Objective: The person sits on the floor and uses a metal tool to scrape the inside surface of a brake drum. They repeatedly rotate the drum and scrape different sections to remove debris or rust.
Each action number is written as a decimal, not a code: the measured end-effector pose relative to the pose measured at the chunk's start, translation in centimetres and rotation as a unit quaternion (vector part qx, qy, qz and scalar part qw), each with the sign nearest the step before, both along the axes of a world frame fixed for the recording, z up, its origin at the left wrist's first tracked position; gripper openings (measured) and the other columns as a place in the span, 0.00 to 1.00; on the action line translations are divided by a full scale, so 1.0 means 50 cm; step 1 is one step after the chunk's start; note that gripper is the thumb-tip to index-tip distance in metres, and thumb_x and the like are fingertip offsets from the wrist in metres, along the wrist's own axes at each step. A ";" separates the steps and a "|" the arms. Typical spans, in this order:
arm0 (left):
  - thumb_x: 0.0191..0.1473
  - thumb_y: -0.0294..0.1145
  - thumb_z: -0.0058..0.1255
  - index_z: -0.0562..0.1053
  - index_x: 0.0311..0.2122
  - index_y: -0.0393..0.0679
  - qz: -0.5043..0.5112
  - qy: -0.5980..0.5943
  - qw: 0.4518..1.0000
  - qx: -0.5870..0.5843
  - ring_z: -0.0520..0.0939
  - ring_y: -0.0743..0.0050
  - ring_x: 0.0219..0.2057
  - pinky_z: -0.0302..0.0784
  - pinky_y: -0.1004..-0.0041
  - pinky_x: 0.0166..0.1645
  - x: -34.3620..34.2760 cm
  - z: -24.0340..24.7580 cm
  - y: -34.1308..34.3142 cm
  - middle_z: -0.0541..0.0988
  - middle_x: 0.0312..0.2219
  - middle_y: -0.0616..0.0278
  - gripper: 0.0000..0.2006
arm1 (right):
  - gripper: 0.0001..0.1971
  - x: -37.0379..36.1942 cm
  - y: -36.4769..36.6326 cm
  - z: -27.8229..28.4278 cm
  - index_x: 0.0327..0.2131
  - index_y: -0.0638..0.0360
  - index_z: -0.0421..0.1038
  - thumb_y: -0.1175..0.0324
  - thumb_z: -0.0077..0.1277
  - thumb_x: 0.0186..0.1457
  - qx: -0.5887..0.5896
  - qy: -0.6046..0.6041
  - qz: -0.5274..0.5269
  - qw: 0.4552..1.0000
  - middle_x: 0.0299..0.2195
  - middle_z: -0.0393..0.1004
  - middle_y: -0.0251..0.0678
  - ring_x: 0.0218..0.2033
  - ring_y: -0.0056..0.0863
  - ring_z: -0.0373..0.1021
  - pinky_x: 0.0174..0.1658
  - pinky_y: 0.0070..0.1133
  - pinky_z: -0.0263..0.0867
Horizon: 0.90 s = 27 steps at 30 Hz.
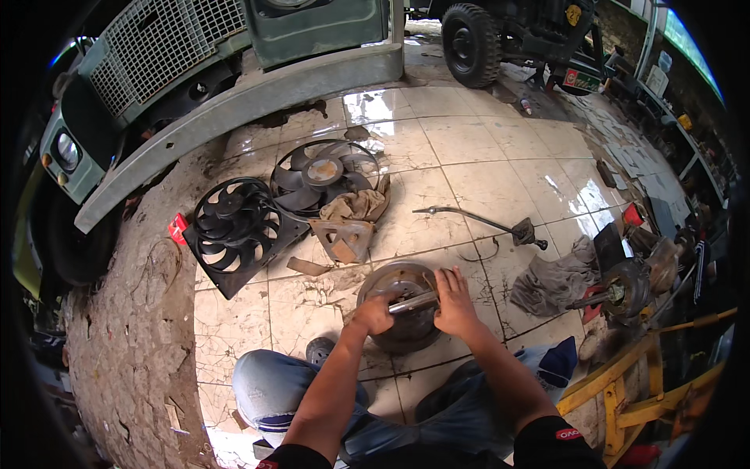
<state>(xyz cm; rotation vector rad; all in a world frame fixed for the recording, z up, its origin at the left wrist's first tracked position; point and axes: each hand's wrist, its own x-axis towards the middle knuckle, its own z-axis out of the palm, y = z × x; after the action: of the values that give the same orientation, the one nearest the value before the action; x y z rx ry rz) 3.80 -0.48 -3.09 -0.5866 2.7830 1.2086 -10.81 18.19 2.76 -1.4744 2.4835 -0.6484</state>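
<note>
On the tiled floor between my knees lies a round brown metal drum (pixel 402 341), which looks like a brake drum. A short silver metal bar (pixel 414 303) slants across it. My left hand (pixel 373 314) is closed around the bar's left end. At the other end, my right hand (pixel 455 303) rests by the drum's right rim with fingers stretched out, its palm side against the bar. What lies in the drum's middle is partly covered by the bar and my hands.
Two black fans (pixel 226 211) (pixel 324 173) lie ahead to the left, beside a metal bracket (pixel 342 238) with a rag (pixel 351 205). A bent lever (pixel 476 219) lies ahead to the right. Rightward are a grey cloth (pixel 555 277), greasy parts (pixel 625 289) and a yellow frame (pixel 625 391). A vehicle bumper (pixel 258 102) stands beyond.
</note>
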 end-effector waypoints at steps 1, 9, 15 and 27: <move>0.44 0.28 0.48 0.70 0.61 0.50 -0.001 0.004 1.000 -0.004 0.80 0.43 0.49 0.75 0.57 0.57 0.000 0.000 0.002 0.80 0.44 0.40 0.33 | 0.46 0.017 0.000 0.005 0.67 0.65 0.49 0.79 0.54 0.41 -0.005 0.013 0.021 1.000 0.67 0.52 0.53 0.71 0.54 0.41 0.71 0.47 0.39; 0.44 0.29 0.51 0.68 0.63 0.52 0.005 -0.042 0.999 0.014 0.78 0.42 0.53 0.73 0.60 0.60 -0.010 0.044 0.003 0.78 0.50 0.40 0.35 | 0.45 -0.034 0.003 -0.043 0.66 0.62 0.51 0.78 0.54 0.40 -0.032 -0.005 -0.025 0.999 0.64 0.57 0.54 0.69 0.57 0.47 0.69 0.49 0.44; 0.49 0.38 0.62 0.70 0.61 0.44 -0.015 -0.016 0.999 0.034 0.80 0.52 0.53 0.74 0.65 0.59 -0.004 0.051 0.007 0.80 0.51 0.46 0.32 | 0.39 0.033 -0.002 -0.008 0.63 0.59 0.59 0.79 0.52 0.43 -0.096 0.029 0.065 0.993 0.60 0.62 0.52 0.69 0.55 0.47 0.69 0.50 0.44; 0.45 0.27 0.52 0.73 0.57 0.43 0.018 -0.019 0.998 0.063 0.80 0.48 0.51 0.74 0.63 0.58 -0.009 0.046 0.008 0.80 0.49 0.46 0.29 | 0.38 0.019 -0.004 -0.040 0.64 0.62 0.56 0.76 0.54 0.46 -0.068 0.070 -0.010 0.995 0.64 0.59 0.52 0.70 0.55 0.47 0.70 0.47 0.42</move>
<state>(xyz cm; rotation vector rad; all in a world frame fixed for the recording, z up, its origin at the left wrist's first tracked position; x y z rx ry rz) 3.34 -0.09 -0.77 -0.6455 2.6515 1.3531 -9.85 17.97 0.75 -1.5967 2.6071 -0.7551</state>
